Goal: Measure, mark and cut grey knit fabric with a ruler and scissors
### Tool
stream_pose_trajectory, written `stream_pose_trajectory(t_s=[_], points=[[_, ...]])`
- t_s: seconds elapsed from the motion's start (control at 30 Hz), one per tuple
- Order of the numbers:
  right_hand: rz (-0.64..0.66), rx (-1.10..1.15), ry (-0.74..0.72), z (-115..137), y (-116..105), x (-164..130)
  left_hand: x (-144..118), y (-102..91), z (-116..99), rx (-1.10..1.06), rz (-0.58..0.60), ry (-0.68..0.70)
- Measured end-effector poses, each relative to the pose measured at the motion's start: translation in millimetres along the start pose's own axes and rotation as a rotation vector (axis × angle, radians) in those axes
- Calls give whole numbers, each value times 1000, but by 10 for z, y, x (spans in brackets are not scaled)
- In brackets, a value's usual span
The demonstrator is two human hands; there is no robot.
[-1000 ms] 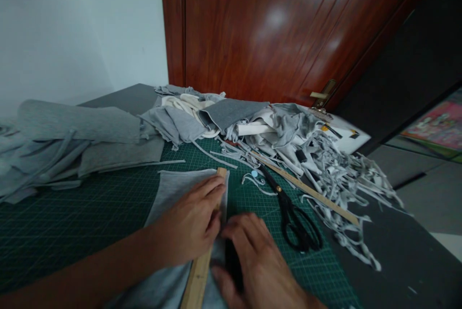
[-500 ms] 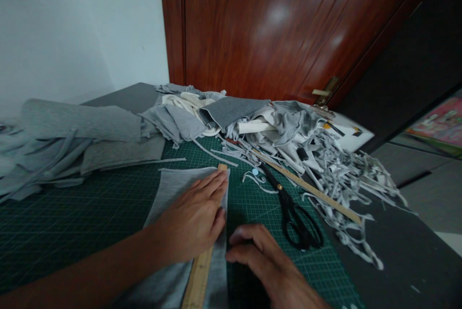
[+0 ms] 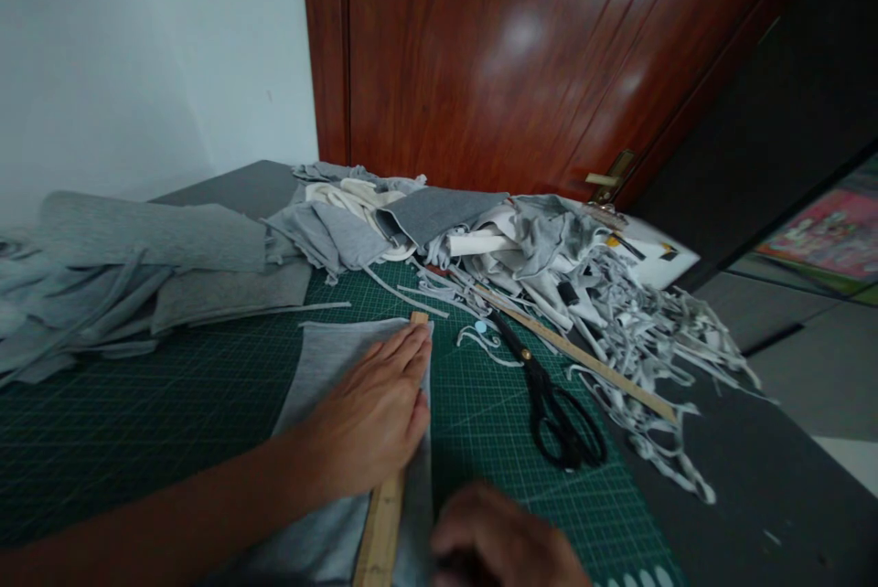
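Left hand (image 3: 374,422) is laid out flat, fingers straight and together, pressing down on a wooden ruler (image 3: 380,528) rather than gripping it. Right hand (image 3: 504,537) is down low, just right of the cloth, fingers curled in, but it's a blur so I can't tell if there's anything in it. The ruler sits on top of a gray cloth panel (image 3: 319,363), close to its right edge, long axis running away from the person and leaning a touch right, far tip pointing at the clutter by the door. It's flat, straight, pale wood with small markings. The cloth is soft, lightly heathered knit, longish, narrower at the far end. All that's on a green gridded cutting mat (image 3: 473,427). To the right, black scissors (image 3: 549,404) with a brassy pivot, blades aimed away and left. Past them, 1 slim wooden strip (image 3: 590,363) slants across a tangle of stringy gray scraps (image 3: 624,304). Farther left, folded gray fabric (image 3: 151,230), then a glossy reddish-brown door (image 3: 480,48) behind everything.
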State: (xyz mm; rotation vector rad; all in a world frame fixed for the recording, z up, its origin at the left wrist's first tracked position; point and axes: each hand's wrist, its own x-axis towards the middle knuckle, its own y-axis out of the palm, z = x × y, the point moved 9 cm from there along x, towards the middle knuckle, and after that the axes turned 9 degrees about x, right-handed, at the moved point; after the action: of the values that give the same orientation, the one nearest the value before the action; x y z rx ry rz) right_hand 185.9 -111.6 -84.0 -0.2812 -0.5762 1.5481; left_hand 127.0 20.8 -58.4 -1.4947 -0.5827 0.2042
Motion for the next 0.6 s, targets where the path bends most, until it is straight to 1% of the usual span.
stream_pose_trajectory(t_s=[0.03, 0.07, 0.1, 0.13, 0.17, 0.2, 0.23, 0.3, 0.37, 0.47, 0.53, 0.6], points=[[-66, -6, 13, 48, -160, 84, -4, -5, -2, -8, -13, 0], [-209, -43, 81, 42, -393, 177, -8, -22, -4, -17, -38, 2], [-227, -82, 139, 33, -510, 307, -13, -50, -6, -28, -73, 2], [-216, -119, 194, 13, -590, 458, -17, -86, -5, -39, -112, -2], [-209, -145, 267, -35, -657, 610, -22, -123, 0, -51, -150, -11], [-201, -150, 297, -58, -698, 767, -27, -158, 6, -60, -180, -23], [-188, -147, 306, -68, -713, 918, -31, -185, 11, -64, -198, -34], [-155, -135, 310, -76, -690, 1158, -33, -210, 11, -54, -193, -52], [-113, -109, 309, -65, -628, 1291, -34, -213, 0, -24, -164, -58], [-77, -39, 373, -82, -563, 1303, -44, -211, -16, 21, -136, -57], [-57, 23, 438, -122, -525, 1241, -50, -203, -22, 32, -129, -53], [-36, 62, 472, -154, -479, 1166, -54, -196, -12, 29, -129, -62]])
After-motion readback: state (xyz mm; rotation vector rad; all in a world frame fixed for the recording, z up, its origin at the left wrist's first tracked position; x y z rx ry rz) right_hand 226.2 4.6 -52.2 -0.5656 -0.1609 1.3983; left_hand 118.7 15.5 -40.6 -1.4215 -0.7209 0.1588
